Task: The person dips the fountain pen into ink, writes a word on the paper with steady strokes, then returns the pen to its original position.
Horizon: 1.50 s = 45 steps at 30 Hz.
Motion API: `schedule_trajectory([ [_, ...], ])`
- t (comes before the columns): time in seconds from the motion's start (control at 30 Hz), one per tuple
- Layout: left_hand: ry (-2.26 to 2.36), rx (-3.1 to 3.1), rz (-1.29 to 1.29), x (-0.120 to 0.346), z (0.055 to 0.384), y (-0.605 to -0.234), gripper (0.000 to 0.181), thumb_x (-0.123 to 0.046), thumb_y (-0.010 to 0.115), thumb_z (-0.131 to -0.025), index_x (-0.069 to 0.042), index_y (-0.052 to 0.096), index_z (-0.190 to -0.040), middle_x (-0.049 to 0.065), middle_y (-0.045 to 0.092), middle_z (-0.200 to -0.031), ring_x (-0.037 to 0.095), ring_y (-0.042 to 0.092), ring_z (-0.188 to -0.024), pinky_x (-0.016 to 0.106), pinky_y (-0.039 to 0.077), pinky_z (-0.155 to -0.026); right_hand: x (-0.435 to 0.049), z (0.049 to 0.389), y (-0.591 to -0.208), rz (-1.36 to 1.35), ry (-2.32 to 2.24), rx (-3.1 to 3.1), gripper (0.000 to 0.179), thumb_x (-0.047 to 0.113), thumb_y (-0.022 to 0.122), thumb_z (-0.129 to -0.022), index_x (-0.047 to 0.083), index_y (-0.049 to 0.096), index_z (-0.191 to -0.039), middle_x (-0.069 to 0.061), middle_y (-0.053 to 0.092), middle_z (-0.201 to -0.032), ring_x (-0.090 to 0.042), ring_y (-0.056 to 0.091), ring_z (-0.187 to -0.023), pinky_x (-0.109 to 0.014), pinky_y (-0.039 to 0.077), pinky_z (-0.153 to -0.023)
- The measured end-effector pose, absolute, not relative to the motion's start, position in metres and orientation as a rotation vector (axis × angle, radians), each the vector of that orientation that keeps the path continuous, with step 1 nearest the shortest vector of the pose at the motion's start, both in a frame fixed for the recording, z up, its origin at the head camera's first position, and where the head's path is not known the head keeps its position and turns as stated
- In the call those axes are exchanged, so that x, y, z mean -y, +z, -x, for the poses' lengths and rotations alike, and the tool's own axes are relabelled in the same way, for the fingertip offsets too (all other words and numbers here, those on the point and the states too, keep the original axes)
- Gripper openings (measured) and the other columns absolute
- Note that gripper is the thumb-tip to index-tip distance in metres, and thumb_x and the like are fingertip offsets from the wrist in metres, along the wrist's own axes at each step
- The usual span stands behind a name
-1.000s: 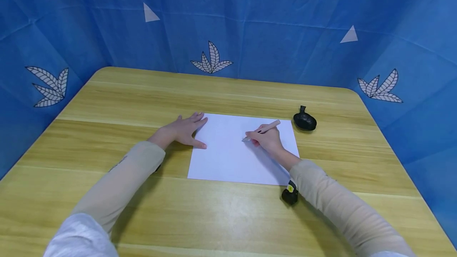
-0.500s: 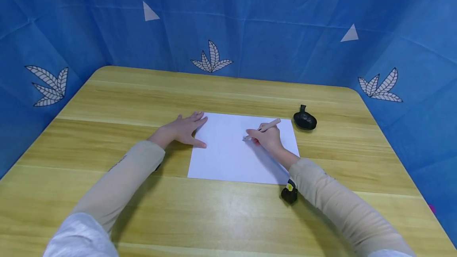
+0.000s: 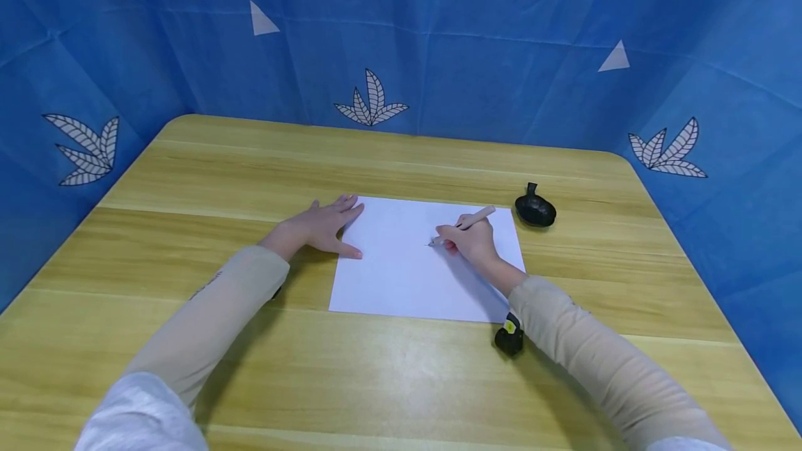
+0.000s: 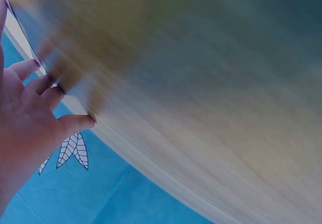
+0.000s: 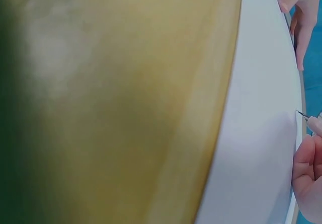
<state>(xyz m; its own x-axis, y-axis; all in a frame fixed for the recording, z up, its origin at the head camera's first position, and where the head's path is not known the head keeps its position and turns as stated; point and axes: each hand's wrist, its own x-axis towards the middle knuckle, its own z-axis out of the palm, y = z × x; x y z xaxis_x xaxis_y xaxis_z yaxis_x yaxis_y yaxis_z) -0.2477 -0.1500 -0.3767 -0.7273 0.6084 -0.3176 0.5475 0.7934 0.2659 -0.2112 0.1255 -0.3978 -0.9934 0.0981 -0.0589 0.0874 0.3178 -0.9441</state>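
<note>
A white sheet of paper [image 3: 388, 277] lies flat on the wooden table. My left hand [image 3: 324, 227] rests with spread fingers over the sheet's left edge, thumb and fingertips on the paper. In the left wrist view the left hand [image 4: 35, 105] shows its fingertips down at the surface. My right hand [image 3: 473, 242] grips a light-coloured pen [image 3: 481, 215], tilted with its tip down at the paper right of the middle. A tiny dark mark shows at the tip. The right wrist view catches the pen [image 5: 313, 123] and the curled right hand [image 5: 308, 176] at its edge.
A black pouch-like object [image 3: 535, 209] sits on the table beyond the sheet's upper right corner. A black device with a yellow label [image 3: 509, 338] is at my right wrist. Blue patterned cloth [image 3: 438, 54] hangs behind the wooden table [image 3: 376, 381].
My right hand and the pen have shifted slightly to the right across the paper. The left hand stays where it was on the sheet's edge.
</note>
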Motion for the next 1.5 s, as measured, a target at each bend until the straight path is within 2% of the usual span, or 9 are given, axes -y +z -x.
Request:
schedule_trajectory([
  [0.43, 0.217, -2.593, -0.869, 0.1490, 0.2476, -0.3781, 0.098, -0.062, 0.055, -0.076, -0.007, 0.011, -0.144, 0.012, -0.001, -0.148, 0.027, -0.004, -0.134, 0.062, 0.002, -0.097, -0.1287, 0.2120, -0.4018, 0.226, 2.019, 2.389, 0.019, 0.003, 0.067, -0.076, -0.003, 0.055, -0.062, -0.003, 0.056, -0.049, -0.010, 0.055, -0.043, -0.021, 0.046, -0.044],
  [0.63, 0.216, -2.595, -0.871, 0.1488, 0.2480, -0.3795, 0.098, -0.062, 0.055, -0.076, -0.007, 0.011, -0.144, 0.012, -0.001, -0.148, 0.027, -0.004, -0.134, 0.062, 0.002, -0.098, -0.1258, 0.2114, -0.3999, 0.234, 2.029, 2.443, 0.019, 0.004, 0.067, -0.076, -0.005, 0.054, -0.067, -0.004, 0.059, -0.053, -0.011, 0.056, -0.045, -0.021, 0.046, -0.046],
  [1.07, 0.214, -2.593, -0.873, 0.1490, 0.2492, -0.3792, 0.099, -0.063, 0.055, -0.075, -0.008, 0.011, -0.144, 0.011, -0.002, -0.148, 0.027, -0.004, -0.134, 0.062, 0.002, -0.097, -0.1245, 0.2090, -0.3992, 0.212, 1.987, 2.426, 0.017, 0.002, 0.067, -0.076, -0.004, 0.055, -0.065, -0.006, 0.059, -0.054, -0.011, 0.056, -0.045, -0.022, 0.047, -0.047],
  [1.23, 0.213, -2.592, -0.875, 0.1492, 0.2495, -0.3791, 0.099, -0.063, 0.055, -0.075, -0.008, 0.010, -0.144, 0.011, -0.002, -0.148, 0.027, -0.005, -0.134, 0.062, 0.002, -0.097, -0.1252, 0.2095, -0.3988, 0.176, 2.087, 2.353, 0.013, 0.000, 0.065, -0.078, -0.010, 0.057, -0.079, -0.005, 0.061, -0.059, -0.011, 0.058, -0.049, -0.023, 0.049, -0.049],
  [1.37, 0.205, -2.592, -0.869, 0.1493, 0.2497, -0.3791, 0.099, -0.063, 0.054, -0.076, -0.008, 0.009, -0.144, 0.011, -0.002, -0.148, 0.027, -0.005, -0.134, 0.062, 0.001, -0.097, -0.1279, 0.2100, -0.3997, 0.152, 2.253, 2.237, 0.019, -0.003, 0.061, -0.080, -0.016, 0.056, -0.093, -0.003, 0.064, -0.065, -0.013, 0.062, -0.057, -0.026, 0.052, -0.056],
  [1.5, 0.197, -2.593, -0.866, 0.1495, 0.2495, -0.3783, 0.098, -0.063, 0.054, -0.076, -0.008, 0.009, -0.144, 0.011, -0.002, -0.148, 0.027, -0.005, -0.134, 0.061, 0.001, -0.098, -0.1308, 0.2101, -0.4015, 0.173, 2.407, 2.163, 0.017, -0.008, 0.060, -0.079, -0.017, 0.054, -0.094, -0.004, 0.065, -0.067, -0.015, 0.064, -0.064, -0.029, 0.052, -0.064],
])
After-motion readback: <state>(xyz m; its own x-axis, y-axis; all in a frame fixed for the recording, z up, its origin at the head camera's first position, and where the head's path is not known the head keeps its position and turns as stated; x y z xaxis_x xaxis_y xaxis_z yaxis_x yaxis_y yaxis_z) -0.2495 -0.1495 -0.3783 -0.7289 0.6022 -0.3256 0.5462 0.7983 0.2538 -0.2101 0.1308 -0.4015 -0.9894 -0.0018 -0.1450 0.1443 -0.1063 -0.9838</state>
